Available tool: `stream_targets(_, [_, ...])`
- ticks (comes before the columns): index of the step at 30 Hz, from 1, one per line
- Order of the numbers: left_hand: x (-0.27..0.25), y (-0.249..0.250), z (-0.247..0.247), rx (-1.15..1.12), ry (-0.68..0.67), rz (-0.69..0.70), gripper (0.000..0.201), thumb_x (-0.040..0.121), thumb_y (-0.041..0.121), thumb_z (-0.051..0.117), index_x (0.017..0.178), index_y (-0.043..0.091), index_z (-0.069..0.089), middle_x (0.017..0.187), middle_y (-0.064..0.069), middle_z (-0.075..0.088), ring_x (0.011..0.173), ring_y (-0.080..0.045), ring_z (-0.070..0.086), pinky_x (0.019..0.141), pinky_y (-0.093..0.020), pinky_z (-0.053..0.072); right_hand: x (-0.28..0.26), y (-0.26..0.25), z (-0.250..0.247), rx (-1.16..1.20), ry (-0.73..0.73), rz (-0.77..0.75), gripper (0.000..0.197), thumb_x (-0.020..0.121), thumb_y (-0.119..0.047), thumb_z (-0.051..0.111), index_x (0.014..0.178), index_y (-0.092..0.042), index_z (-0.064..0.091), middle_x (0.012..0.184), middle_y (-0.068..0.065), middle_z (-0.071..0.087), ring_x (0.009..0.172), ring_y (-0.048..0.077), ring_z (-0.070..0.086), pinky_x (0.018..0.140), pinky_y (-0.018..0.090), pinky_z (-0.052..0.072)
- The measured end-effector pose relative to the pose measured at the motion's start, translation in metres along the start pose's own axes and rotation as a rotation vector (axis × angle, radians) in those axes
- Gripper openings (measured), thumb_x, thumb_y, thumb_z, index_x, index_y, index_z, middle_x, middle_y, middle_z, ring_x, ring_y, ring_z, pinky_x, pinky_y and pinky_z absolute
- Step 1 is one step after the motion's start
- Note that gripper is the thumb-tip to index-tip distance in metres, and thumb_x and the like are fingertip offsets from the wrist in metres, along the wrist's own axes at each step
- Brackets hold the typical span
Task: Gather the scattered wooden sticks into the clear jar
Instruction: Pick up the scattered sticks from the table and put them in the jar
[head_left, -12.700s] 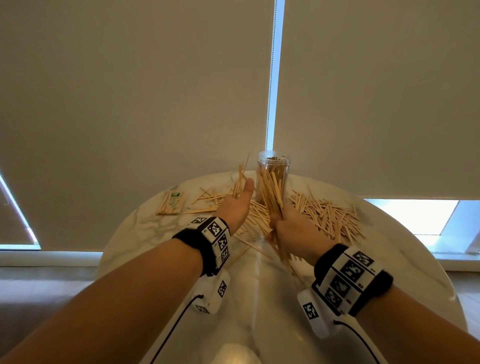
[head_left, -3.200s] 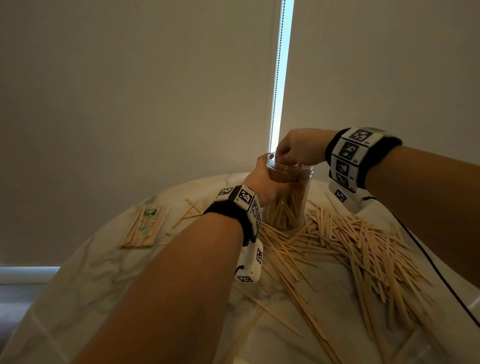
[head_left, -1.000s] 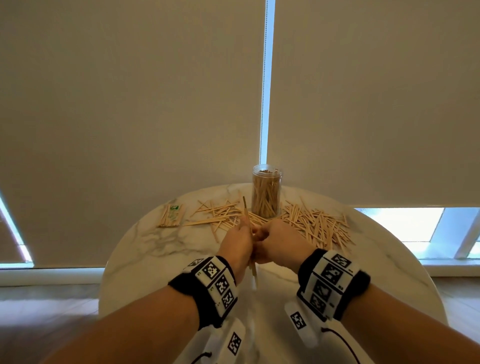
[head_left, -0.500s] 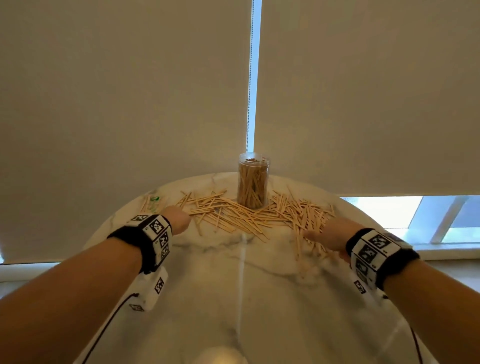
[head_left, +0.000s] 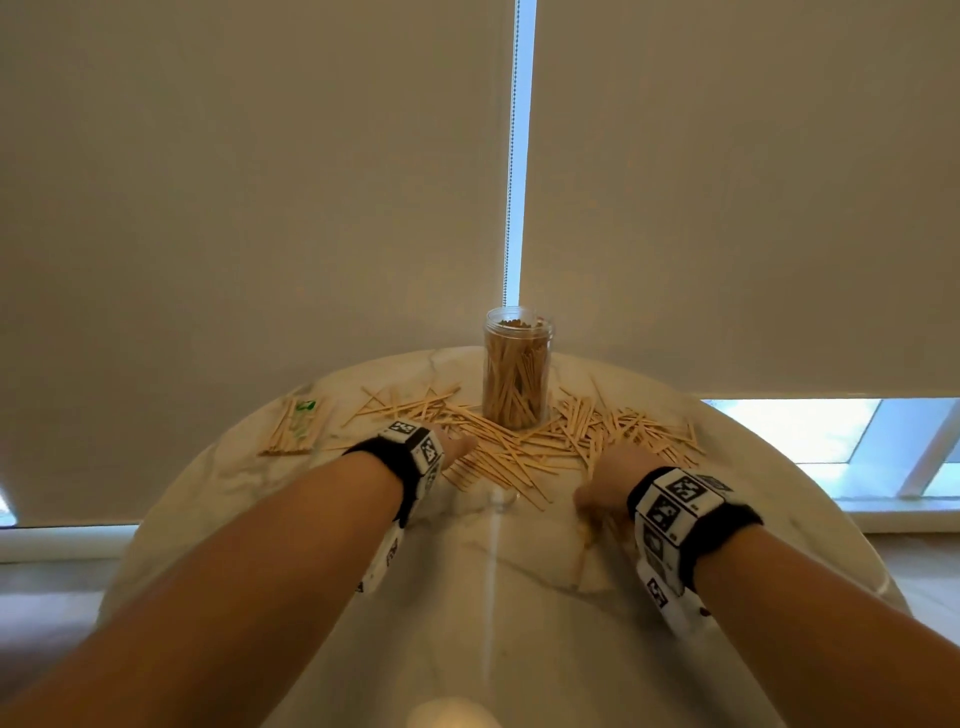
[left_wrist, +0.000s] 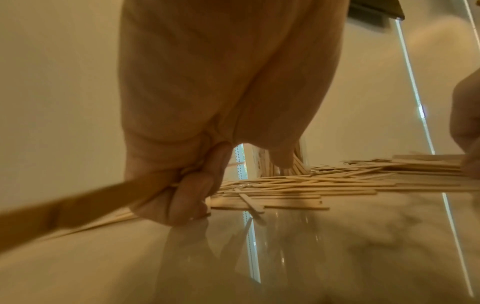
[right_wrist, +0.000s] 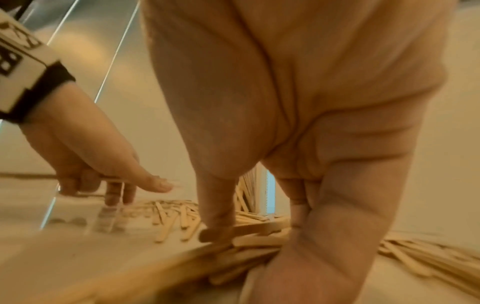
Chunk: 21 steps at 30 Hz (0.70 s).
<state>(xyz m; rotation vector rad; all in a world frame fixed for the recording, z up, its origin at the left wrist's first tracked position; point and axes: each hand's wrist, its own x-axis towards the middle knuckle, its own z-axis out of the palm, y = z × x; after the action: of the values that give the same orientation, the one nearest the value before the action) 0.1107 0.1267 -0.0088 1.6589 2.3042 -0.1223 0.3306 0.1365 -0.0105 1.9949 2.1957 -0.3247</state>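
The clear jar (head_left: 517, 374) stands upright at the table's far edge, packed with wooden sticks. More wooden sticks (head_left: 519, 454) lie scattered in front of it and to both sides. My left hand (head_left: 457, 448) is at the pile's left end. In the left wrist view its curled fingers (left_wrist: 192, 193) grip a few sticks, one of them (left_wrist: 64, 207) jutting out to the lower left. My right hand (head_left: 605, 475) is at the pile's right end. In the right wrist view it (right_wrist: 259, 226) pinches a bunch of sticks (right_wrist: 254, 230) between thumb and curled fingers.
A wrapped bundle of sticks (head_left: 297, 426) lies at the far left of the round marble table (head_left: 498, 597). Roller blinds hang right behind the jar. The table's near half is bare marble.
Half a second ago my hands were spread wide at the outer ends of the pile. Both have moved inward toward the middle and closed on sticks.
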Motion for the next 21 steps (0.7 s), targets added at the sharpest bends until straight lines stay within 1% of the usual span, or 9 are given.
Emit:
stream_targets(2, [0.001, 0.009, 0.0, 0.04, -0.017, 0.026, 0.07, 0.102, 0.06, 0.025, 0.148, 0.011, 0.042, 0.159, -0.012, 0.032, 0.144, -0.029, 0.033, 0.115, -0.041, 0.026, 0.0, -0.004, -0.001, 0.014, 0.001, -0.016, 0.041, 0.094, -0.04, 0.06, 0.116, -0.006, 0.067, 0.114, 0.006, 0.069, 0.099, 0.021, 0.065, 0.089, 0.028, 0.054])
stream_targets(5, [-0.001, 0.017, 0.001, 0.161, -0.015, 0.04, 0.053, 0.102, 0.042, 0.049, 0.146, 0.013, 0.045, 0.156, -0.01, 0.038, 0.139, -0.029, 0.041, 0.113, -0.043, 0.035, -0.003, -0.005, 0.001, 0.028, 0.005, -0.025, 0.035, 0.096, -0.034, 0.059, 0.116, -0.006, 0.066, 0.106, 0.006, 0.065, 0.092, 0.02, 0.059, 0.079, 0.026, 0.05])
stream_targets(7, [-0.002, 0.015, 0.001, 0.277, -0.019, 0.043, 0.055, 0.097, 0.034, 0.06, 0.146, 0.012, 0.046, 0.154, -0.007, 0.04, 0.136, -0.028, 0.044, 0.111, -0.041, 0.039, -0.004, -0.003, 0.003, 0.097, -0.022, -0.012, 0.033, 0.095, -0.032, 0.061, 0.114, -0.005, 0.067, 0.107, 0.006, 0.069, 0.097, 0.021, 0.066, 0.087, 0.028, 0.055])
stream_targets(9, [0.001, 0.011, 0.003, 0.316, -0.013, 0.036, 0.048, 0.1, 0.024, 0.055, 0.144, 0.007, 0.046, 0.15, -0.009, 0.044, 0.132, -0.027, 0.048, 0.109, -0.036, 0.042, -0.005, 0.002, 0.003, 0.19, -0.067, -0.001, 0.032, 0.095, -0.029, 0.062, 0.113, -0.004, 0.068, 0.105, 0.008, 0.072, 0.094, 0.022, 0.07, 0.084, 0.031, 0.059])
stream_targets(11, [-0.002, 0.004, 0.005, 0.323, -0.003, 0.034, 0.039, 0.1, 0.023, 0.052, 0.136, 0.007, 0.055, 0.14, -0.012, 0.055, 0.124, -0.026, 0.057, 0.103, -0.035, 0.048, -0.006, 0.007, 0.003, 0.327, -0.091, -0.003, 0.029, 0.095, -0.02, 0.061, 0.113, 0.002, 0.067, 0.088, 0.008, 0.072, 0.074, 0.018, 0.072, 0.063, 0.023, 0.06])
stream_targets(12, [-0.005, 0.002, 0.007, 0.316, 0.009, 0.04, 0.036, 0.1, 0.024, 0.052, 0.131, 0.007, 0.058, 0.136, -0.011, 0.058, 0.121, -0.025, 0.059, 0.101, -0.033, 0.049, -0.008, 0.009, 0.003, 0.411, -0.104, 0.013, 0.026, 0.095, -0.015, 0.061, 0.111, 0.005, 0.066, 0.084, 0.01, 0.072, 0.07, 0.019, 0.072, 0.061, 0.024, 0.06])
stream_targets(14, [-0.016, -0.003, 0.009, 0.312, 0.038, 0.045, 0.034, 0.101, 0.027, 0.051, 0.127, 0.008, 0.061, 0.132, -0.009, 0.061, 0.118, -0.024, 0.06, 0.097, -0.031, 0.049, -0.013, 0.013, 0.003, 0.568, -0.143, 0.082, 0.019, 0.094, -0.007, 0.061, 0.107, 0.006, 0.067, 0.091, 0.018, 0.074, 0.081, 0.03, 0.075, 0.076, 0.04, 0.063])
stream_targets(16, [-0.021, -0.009, 0.013, 0.308, 0.051, 0.049, 0.038, 0.101, 0.031, 0.05, 0.129, 0.007, 0.058, 0.132, -0.01, 0.06, 0.118, -0.024, 0.059, 0.093, -0.03, 0.048, -0.023, 0.017, 0.003, 0.678, -0.17, 0.131, 0.013, 0.095, -0.003, 0.06, 0.101, 0.006, 0.067, 0.092, 0.022, 0.074, 0.086, 0.035, 0.075, 0.081, 0.046, 0.061])
stream_targets(21, [-0.039, -0.021, 0.018, 0.324, 0.047, 0.055, 0.038, 0.1, 0.029, 0.052, 0.128, 0.005, 0.06, 0.129, -0.01, 0.062, 0.118, -0.024, 0.06, 0.088, -0.029, 0.047, -0.055, 0.02, 0.008, 0.94, -0.217, 0.118, 0.005, 0.095, 0.001, 0.059, 0.094, 0.003, 0.064, 0.081, 0.017, 0.069, 0.072, 0.028, 0.072, 0.066, 0.038, 0.064])
